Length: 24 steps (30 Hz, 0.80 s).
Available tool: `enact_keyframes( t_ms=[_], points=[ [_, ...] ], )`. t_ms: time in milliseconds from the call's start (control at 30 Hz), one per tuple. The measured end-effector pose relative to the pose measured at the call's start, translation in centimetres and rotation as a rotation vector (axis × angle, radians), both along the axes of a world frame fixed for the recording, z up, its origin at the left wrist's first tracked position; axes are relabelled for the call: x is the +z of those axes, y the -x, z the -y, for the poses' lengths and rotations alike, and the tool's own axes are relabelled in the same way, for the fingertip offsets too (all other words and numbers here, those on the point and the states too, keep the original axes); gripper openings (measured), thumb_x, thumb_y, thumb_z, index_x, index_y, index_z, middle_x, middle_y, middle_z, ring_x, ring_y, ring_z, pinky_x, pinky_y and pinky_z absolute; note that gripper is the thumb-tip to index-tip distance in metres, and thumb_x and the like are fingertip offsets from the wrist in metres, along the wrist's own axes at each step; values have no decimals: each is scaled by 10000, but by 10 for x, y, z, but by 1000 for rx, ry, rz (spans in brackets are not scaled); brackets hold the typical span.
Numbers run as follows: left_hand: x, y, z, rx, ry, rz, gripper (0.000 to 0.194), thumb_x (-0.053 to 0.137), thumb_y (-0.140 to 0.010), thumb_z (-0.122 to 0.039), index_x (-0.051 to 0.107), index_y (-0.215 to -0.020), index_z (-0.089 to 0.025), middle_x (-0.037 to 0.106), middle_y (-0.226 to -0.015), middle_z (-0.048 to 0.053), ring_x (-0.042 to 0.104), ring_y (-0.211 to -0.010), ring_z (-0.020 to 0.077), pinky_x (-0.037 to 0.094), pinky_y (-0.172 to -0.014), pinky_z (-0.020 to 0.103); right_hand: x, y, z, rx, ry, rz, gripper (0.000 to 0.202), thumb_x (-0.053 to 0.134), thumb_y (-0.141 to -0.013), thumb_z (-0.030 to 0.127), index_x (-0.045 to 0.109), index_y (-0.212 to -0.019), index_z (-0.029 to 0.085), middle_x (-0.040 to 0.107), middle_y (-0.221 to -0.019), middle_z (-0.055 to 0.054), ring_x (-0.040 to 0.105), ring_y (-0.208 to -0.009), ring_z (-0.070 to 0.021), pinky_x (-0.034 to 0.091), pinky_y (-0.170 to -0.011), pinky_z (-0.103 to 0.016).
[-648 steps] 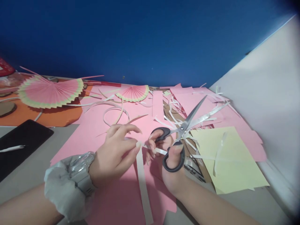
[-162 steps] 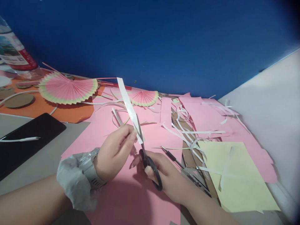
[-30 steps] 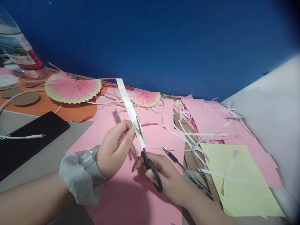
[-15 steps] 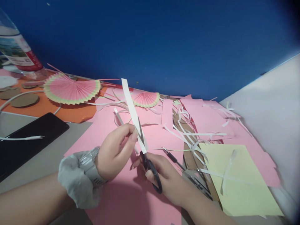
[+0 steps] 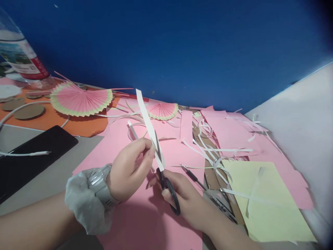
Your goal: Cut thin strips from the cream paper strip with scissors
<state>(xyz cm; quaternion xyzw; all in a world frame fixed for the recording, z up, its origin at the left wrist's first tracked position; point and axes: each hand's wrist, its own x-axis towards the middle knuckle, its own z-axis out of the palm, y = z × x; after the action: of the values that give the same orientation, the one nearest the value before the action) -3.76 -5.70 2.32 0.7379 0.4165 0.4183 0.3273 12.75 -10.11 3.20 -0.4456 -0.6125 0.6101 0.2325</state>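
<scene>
My left hand (image 5: 132, 166) pinches the edge of a narrow white paper strip (image 5: 145, 116), which points up and away toward the blue wall. Black-handled scissors (image 5: 170, 194) are in my right hand (image 5: 182, 198), with fingers through the loops. Their blades lie along the strip's lower part, just right of my left fingertips. Both hands are over a large pink paper sheet (image 5: 140, 222). Around my left wrist are a grey scrunchie (image 5: 87, 201) and a watch-like band, its face turned away.
Pleated pink fans with yellow-green rims (image 5: 82, 99) lie at the back left, near a bottle (image 5: 22, 57). A black phone (image 5: 39, 156) and white cable are at left. Right are white paper scraps (image 5: 215, 161), a pen (image 5: 191, 175) and a yellow-green sheet (image 5: 267, 198).
Almost nothing differs. The whole view has shifted very slightly, and the strip, scissors and both hands keep nearly the same pose.
</scene>
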Motion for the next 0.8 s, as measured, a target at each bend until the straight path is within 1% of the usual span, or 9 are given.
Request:
enact_keyframes(
  t_ms=[67,133,267,400,500,600,700,800],
  points=[
    [2,1,0,-19,-25,1,180,395,-877,-110,418,-718,-191,402,-593,-61,381,-516,61,346,-511,180,2,0,0,15,0,27,76,486,-807,203,512,-855,149,479,-734,2,425,-639,-127,364,-606,-238],
    [3,1,0,-33,-25,6,185,399,-869,-100,417,-707,-187,415,-599,-56,403,-526,61,360,-524,183,4,1,0,29,-7,53,73,482,-791,201,508,-842,156,463,-715,5,398,-626,-129,356,-608,-249],
    [1,1,-1,-27,40,31,173,386,-888,-147,436,-728,-191,463,-625,-43,450,-539,74,383,-528,202,5,0,-1,45,-17,66,62,465,-772,194,490,-822,166,437,-700,6,377,-624,-136,351,-615,-261],
    [0,0,1,-36,83,67,187,381,-898,-190,420,-716,-199,438,-593,-48,436,-493,79,361,-485,215,4,0,0,39,-30,66,71,461,-783,203,479,-845,175,429,-704,8,372,-617,-134,356,-615,-260],
    [0,0,1,-43,102,82,194,374,-903,-212,413,-714,-203,418,-581,-49,421,-485,84,350,-478,221,3,-1,-1,52,-36,67,92,458,-798,212,493,-871,167,456,-722,-4,399,-631,-141,371,-622,-264],
    [-1,0,1,-46,108,94,197,366,-904,-207,416,-713,-198,411,-596,-43,412,-500,88,352,-490,225,3,-2,-1,49,-34,44,127,462,-833,270,507,-856,154,491,-732,-17,435,-646,-148,381,-617,-262],
    [-1,-1,0,-47,143,105,199,357,-909,-213,424,-723,-193,403,-609,-42,411,-513,87,356,-502,220,2,-2,-1,34,-22,28,234,466,-861,372,516,-824,147,504,-734,-22,452,-648,-146,383,-594,-250],
    [-2,-2,-1,-52,192,132,207,348,-917,-234,429,-732,-190,399,-613,-46,407,-509,79,350,-498,212,2,-1,-1,20,7,33,342,451,-861,479,518,-809,148,515,-728,-32,479,-673,-160,394,-590,-250]
  ],
)
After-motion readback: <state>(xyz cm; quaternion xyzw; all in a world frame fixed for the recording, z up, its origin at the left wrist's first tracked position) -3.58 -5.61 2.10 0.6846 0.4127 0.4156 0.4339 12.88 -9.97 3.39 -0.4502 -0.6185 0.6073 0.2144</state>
